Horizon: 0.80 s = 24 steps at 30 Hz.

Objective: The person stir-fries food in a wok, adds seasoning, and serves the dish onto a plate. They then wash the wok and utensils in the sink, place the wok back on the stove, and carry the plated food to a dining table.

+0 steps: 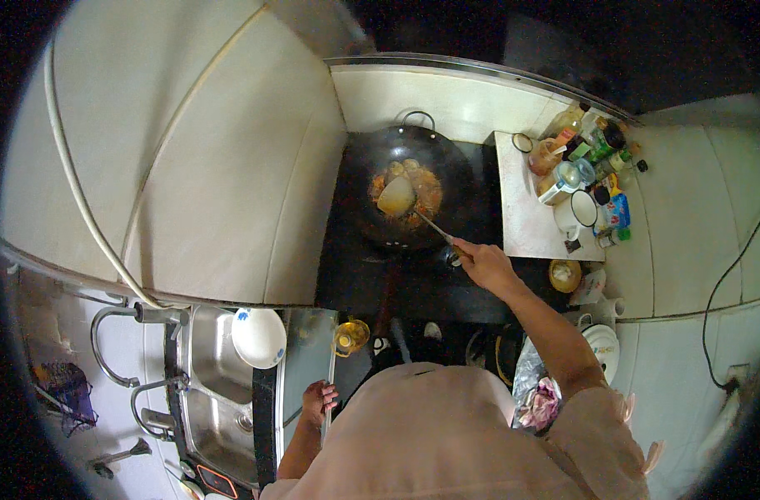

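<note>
My right hand (486, 265) grips the handle of a wok spatula (431, 225). Its broad, pale head lies among reddish-brown, saucy food (426, 187) in a dark wok (451, 165). The wok sits on a black stove, one loop handle at its far rim. Low on the left, my left hand (319, 399) has curled fingers beside the edge of a glass-fronted cabinet (306, 350). Whether it touches that edge or grips anything is unclear. A bottle of yellow oil (352, 336) stands just ahead of this hand.
On the right, a white shelf (520, 219) carries jars, bottles and a white enamel mug (574, 212). A small yellow bowl (565, 275) sits below it. To the left are a steel double sink (214, 400), a white bowl (260, 337) at its edge, and curved taps (99, 344).
</note>
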### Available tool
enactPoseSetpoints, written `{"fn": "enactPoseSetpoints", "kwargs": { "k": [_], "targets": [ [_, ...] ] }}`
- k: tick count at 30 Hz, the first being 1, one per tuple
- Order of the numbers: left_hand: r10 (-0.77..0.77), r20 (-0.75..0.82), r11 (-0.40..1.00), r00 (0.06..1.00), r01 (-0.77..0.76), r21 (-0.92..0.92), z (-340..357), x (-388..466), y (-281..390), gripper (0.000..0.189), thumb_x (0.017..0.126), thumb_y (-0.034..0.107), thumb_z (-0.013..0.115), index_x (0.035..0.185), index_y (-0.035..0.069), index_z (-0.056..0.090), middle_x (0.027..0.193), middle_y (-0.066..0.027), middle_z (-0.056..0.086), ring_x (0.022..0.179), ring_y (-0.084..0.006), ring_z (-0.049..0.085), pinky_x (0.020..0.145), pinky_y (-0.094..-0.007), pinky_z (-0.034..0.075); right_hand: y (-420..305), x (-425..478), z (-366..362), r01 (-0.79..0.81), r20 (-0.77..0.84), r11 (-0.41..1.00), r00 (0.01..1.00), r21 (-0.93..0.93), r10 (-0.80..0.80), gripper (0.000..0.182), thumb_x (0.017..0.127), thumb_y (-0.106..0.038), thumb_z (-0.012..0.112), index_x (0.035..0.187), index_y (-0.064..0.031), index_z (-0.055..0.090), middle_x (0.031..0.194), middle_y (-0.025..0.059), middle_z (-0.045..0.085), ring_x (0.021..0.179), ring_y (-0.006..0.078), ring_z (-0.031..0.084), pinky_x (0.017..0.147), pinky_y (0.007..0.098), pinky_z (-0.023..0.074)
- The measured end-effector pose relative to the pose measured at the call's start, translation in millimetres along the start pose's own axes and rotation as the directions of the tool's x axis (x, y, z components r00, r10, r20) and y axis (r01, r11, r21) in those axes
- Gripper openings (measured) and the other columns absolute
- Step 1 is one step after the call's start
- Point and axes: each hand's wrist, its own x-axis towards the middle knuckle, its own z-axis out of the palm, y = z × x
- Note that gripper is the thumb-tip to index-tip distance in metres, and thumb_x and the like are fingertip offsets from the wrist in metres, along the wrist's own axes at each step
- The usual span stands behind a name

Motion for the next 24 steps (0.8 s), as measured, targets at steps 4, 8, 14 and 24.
{"fn": "enactPoseSetpoints", "kwargs": {
  "k": [4,8,14,24],
  "targets": [
    [0.217,0.073,0.912,0.974,-0.229,0.340,39.7,-37.4,21.9,0.026,0.092,0.020,0.050,0.114,0.005,0.051,0.094,-0.0101,0.065,0.079,-0.0188,0.064,0.057,-0.0295,0.049,21.4,8.4,12.6,-0.056,-0.135,0.962,0.986,0.266,0.094,0.037,0.086,-0.025,0.053,0.123,-0.0297,0.053,0.081,0.0167,0.064,0.074,0.0344,0.063,0.063,0.0449,0.0506],
    [0.225,0.315,0.746,0.922,-0.371,0.554,112.0,-89.7,58.4,0.027,0.092,0.018,0.052,0.114,0.003,0.054,0.099,-0.0097,0.065,0.085,-0.0173,0.063,0.070,-0.0298,0.048,31.7,15.8,37.3,-0.309,-0.131,0.946,0.939,0.096,0.319,0.032,0.088,-0.028,0.055,0.120,-0.0251,0.057,0.082,0.0197,0.063,0.074,0.0372,0.062,0.062,0.0435,0.0496],
    [0.178,0.560,0.552,0.809,-0.553,0.624,216.8,-146.2,92.6,0.022,0.091,0.010,0.052,0.111,0.002,0.056,0.101,-0.0069,0.065,0.093,-0.0150,0.059,0.075,-0.0271,0.046,48.0,-1.7,45.0,-0.317,0.062,0.884,0.947,0.344,0.316,0.051,0.090,-0.046,0.044,0.137,-0.0272,0.035,0.088,0.0223,0.064,0.081,0.0414,0.061,0.073,0.0521,0.0489],
    [0.220,0.593,0.419,0.775,-0.624,0.660,270.3,-188.0,89.8,0.023,0.090,0.006,0.053,0.113,0.001,0.056,0.104,-0.0080,0.063,0.097,-0.0151,0.058,0.087,-0.0295,0.045,309.6,-38.1,-125.7,-0.594,-0.796,0.803,0.463,0.048,0.390,0.050,0.082,-0.020,0.064,0.128,-0.0150,0.048,0.099,0.0234,0.056,0.089,0.0394,0.055,0.075,0.0425,0.0477]
  ]
}}
